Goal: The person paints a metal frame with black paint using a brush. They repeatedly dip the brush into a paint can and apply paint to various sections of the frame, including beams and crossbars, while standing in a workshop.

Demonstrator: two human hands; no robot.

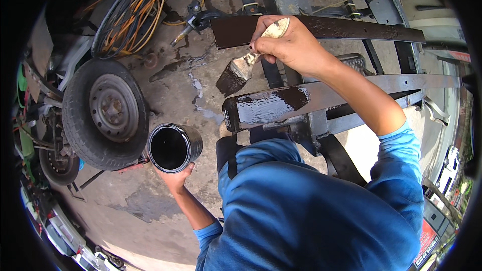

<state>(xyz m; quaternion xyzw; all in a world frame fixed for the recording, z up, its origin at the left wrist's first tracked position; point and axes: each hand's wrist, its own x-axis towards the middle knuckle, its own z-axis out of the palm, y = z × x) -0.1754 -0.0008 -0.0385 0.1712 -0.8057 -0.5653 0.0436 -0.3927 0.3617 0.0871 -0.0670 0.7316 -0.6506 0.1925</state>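
My right hand (286,42) is closed around the pale handle of a paintbrush (244,66), whose dark, paint-soaked bristles point down and to the left. Just below the brush lies a metal beam (326,98); its near-left end is coated with wet, glossy black paint, while the stretch to the right is bare grey-brown metal. At the left, my left hand (173,175) grips a paint can (193,143) from beneath and the side. The open can holds black paint, and its rim is smeared with it. The brush is apart from both beam and can.
Behind the painted beam runs a second, dark brown beam (361,29). A wheel with a tyre (108,113) stands at the left, near coiled orange and black hoses (133,17). A clamp-like metal tool (188,22) sits by the far beam. Wet stains mark the concrete floor (150,203).
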